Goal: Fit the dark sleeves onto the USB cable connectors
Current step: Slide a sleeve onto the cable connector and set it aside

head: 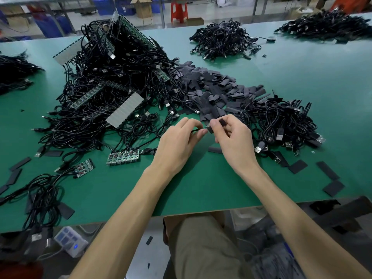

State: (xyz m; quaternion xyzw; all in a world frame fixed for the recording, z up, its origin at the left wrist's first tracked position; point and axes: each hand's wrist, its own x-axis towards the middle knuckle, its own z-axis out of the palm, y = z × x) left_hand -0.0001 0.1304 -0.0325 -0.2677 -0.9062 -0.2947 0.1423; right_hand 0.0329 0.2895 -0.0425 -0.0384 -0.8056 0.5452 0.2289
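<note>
My left hand pinches a thin black USB cable near its end, just above the green table. My right hand pinches a dark sleeve between thumb and fingers. The cable's small connector end sits between the two hands, at the sleeve's mouth. How far the sleeve is on, I cannot tell. A heap of loose dark sleeves lies just beyond my hands.
A big tangle of black cables with circuit boards fills the left. Another cable pile sits at the right, and more piles lie farther back. Stray sleeves dot the table's front right and left.
</note>
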